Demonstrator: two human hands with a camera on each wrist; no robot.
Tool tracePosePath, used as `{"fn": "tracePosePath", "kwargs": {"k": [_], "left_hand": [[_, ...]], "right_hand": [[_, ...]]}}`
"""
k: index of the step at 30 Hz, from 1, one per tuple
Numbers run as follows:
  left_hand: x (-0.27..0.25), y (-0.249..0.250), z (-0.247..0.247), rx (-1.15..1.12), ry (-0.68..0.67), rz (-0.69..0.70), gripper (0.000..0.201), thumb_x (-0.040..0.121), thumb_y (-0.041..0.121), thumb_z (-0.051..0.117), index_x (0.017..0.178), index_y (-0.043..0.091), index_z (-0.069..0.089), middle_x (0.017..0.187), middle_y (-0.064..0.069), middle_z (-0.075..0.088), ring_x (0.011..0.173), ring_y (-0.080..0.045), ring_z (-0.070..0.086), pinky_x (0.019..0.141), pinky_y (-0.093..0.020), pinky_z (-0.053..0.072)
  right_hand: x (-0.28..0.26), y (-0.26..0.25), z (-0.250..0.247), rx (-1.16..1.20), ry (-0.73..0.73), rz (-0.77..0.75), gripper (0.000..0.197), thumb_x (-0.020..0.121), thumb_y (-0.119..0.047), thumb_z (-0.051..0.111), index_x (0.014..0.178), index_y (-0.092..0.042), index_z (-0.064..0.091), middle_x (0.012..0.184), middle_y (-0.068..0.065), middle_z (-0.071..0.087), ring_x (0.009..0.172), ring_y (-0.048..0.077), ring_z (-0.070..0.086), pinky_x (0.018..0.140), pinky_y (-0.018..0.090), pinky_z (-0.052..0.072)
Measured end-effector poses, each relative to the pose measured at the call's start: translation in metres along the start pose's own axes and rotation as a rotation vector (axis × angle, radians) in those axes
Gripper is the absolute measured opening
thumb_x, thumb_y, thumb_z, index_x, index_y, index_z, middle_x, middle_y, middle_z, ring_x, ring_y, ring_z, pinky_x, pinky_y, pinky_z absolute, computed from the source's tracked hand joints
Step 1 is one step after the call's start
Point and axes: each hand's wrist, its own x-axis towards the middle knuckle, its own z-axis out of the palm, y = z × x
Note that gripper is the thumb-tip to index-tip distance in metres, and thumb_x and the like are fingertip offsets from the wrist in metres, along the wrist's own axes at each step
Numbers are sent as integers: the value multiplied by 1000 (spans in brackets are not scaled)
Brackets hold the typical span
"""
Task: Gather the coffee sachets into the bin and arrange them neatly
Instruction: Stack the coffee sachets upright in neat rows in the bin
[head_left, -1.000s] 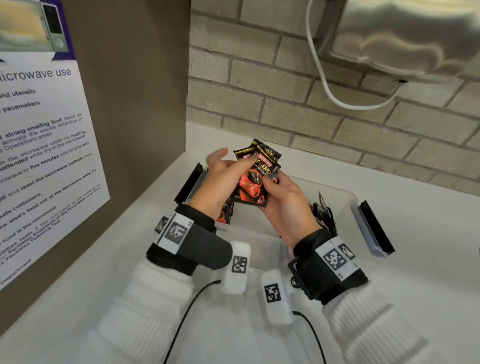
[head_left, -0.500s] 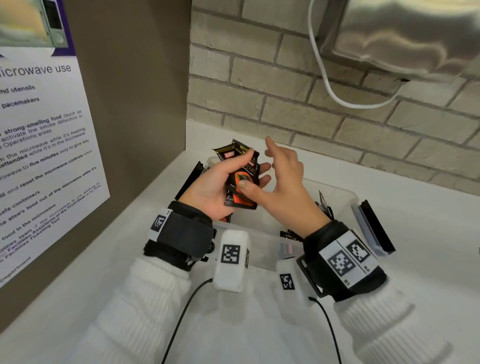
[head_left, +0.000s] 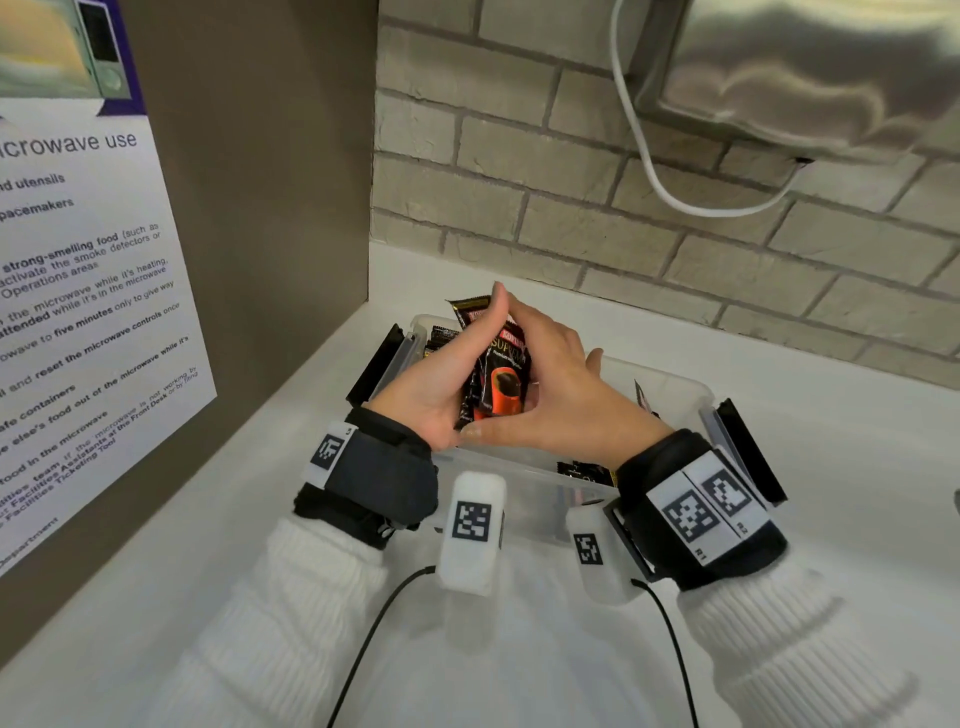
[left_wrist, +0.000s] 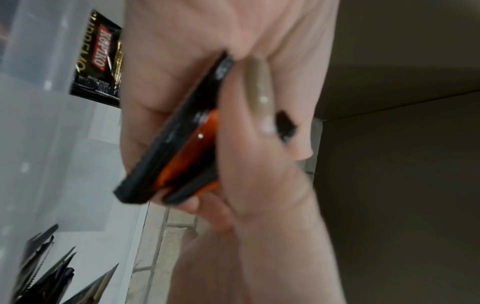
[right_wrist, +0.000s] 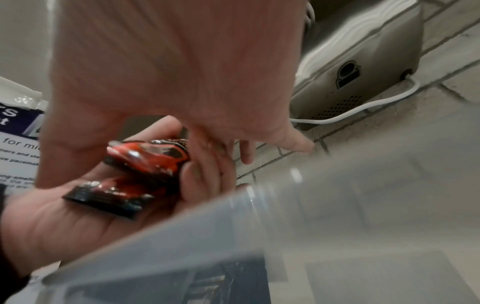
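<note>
A stack of black-and-orange coffee sachets (head_left: 501, 374) stands upright above the clear plastic bin (head_left: 680, 387). My left hand (head_left: 436, 395) grips the stack, thumb across its front. My right hand (head_left: 561, 395) frames it: thumb pressed under the lower edge, straight fingers along the right side and top. The left wrist view shows the stack (left_wrist: 182, 144) edge-on in the left hand (left_wrist: 168, 82). In the right wrist view the sachets (right_wrist: 145, 164) lie in the left palm (right_wrist: 64, 216). More sachets (head_left: 584, 473) lie loose in the bin, and some (head_left: 441, 338) stand at its far left.
The bin sits on a white counter (head_left: 831, 519) against a brick wall (head_left: 571, 208). Black lid clips (head_left: 753, 452) stick out at both ends. A brown panel with a microwave notice (head_left: 78, 312) stands on the left. A metal appliance with a white cord (head_left: 649, 171) hangs overhead.
Half a second ago my right hand was lifted off with fingers spread. It has come back against the stack, which the left hand has turned upright.
</note>
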Motion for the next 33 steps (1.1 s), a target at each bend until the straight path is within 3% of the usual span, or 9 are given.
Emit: {"fn": "tracePosePath", "kwargs": {"k": [3,6,12,15,18,21,25,30,33], "left_hand": [[1,0,-1,23,-1,-31,61,80,66,46,107,15,64,95,-9,72,92,-22,69,86,-35,54],[0,1,0,-48,-17,-16,62,84,66,40,106,12,63,93,-10,73,89,-21,70,80,-32,57],[-2,2,0,-92,-22,11,73,83,68,39,120,8,57,108,-13,67,104,-25,64,87,-35,55],[-1,1,-1,-87,-13,3,69,85,63,41,126,9,55,118,-14,63,115,-27,59,95,-38,50],[-1,1,-1,-37,17,2,64,84,63,45,119,11,60,114,-12,67,108,-25,64,93,-37,51],[-2,1,1,9,25,5,61,83,66,43,108,14,64,98,-8,73,96,-20,69,85,-32,56],[-3,1,2,102,40,-8,67,80,72,39,111,18,63,105,-8,72,100,-19,68,85,-32,54],[-4,2,2,103,29,-43,60,80,68,44,108,18,65,102,-7,72,97,-19,69,82,-30,56],[-3,1,3,125,49,-34,63,80,65,47,114,14,62,111,-11,69,101,-20,68,88,-32,54]], "right_hand": [[1,-1,0,-11,32,11,103,62,-42,81,144,-33,19,131,-11,34,127,9,22,112,50,3],[2,0,-1,19,77,6,92,61,-36,82,136,-32,29,115,-16,33,114,5,26,111,44,10],[2,2,-1,-38,32,1,93,62,-37,82,138,-33,29,128,-14,36,126,11,26,111,61,12],[2,3,0,-61,-15,-14,104,63,-34,83,145,-32,19,151,-10,19,138,16,15,111,63,6],[3,0,1,-44,-32,-30,116,65,-30,82,150,-30,4,156,-13,5,143,15,4,112,63,0],[3,-3,3,-44,-20,-61,116,63,-31,83,149,-32,4,152,-14,13,140,14,10,111,65,1],[5,-2,2,-94,71,-52,107,57,-43,83,144,-29,22,137,-9,34,130,13,24,112,62,9],[4,-1,4,-72,31,-25,115,58,-47,82,147,-28,10,142,-9,28,135,14,20,113,58,0],[6,-1,7,-107,67,-26,98,60,-40,81,138,-24,26,117,-11,34,126,14,31,113,60,9]]}}
